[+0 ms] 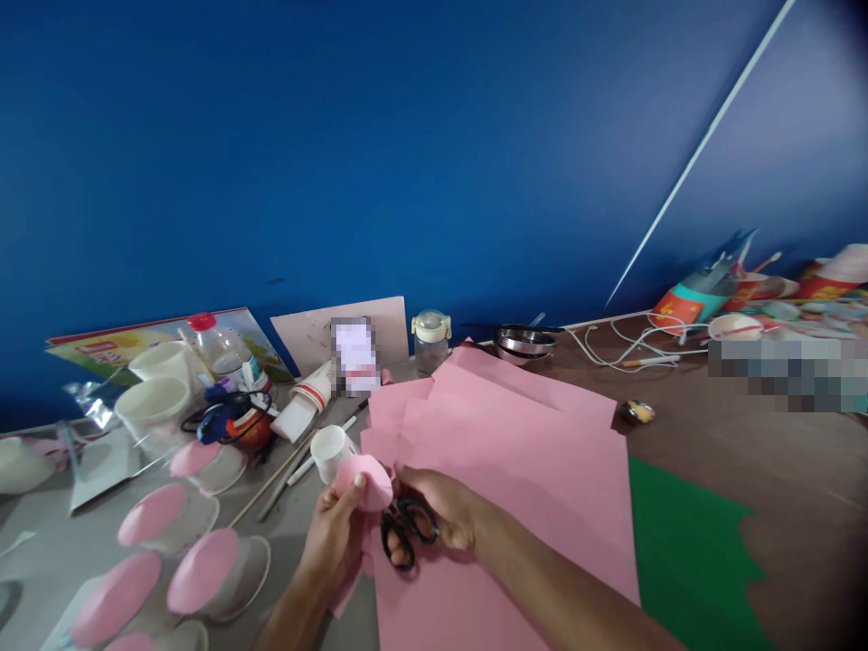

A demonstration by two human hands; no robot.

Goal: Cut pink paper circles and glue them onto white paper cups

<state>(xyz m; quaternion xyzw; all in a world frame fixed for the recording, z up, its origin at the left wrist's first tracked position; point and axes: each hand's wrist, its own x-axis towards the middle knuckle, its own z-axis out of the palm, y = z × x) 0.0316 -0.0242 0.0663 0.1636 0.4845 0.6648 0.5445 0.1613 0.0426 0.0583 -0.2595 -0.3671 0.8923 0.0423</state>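
My left hand (337, 535) is closed around a white paper cup (330, 450) with a round pink paper piece (370, 481) at its base. My right hand (442, 511) has its fingers through the loops of black-handled scissors (401, 532), right beside that pink piece. Both hands hover over large pink paper sheets (515, 452) spread on the table.
Several upturned cups with pink tops (203, 579) stand at the lower left. Behind them are white cups (155, 398), a red-capped bottle (221, 348), a glue gun (227, 418), a small jar (431, 339) and a steel bowl (523, 342). Green paper (684, 551) lies right; white cables (630, 348) and craft clutter sit further back.
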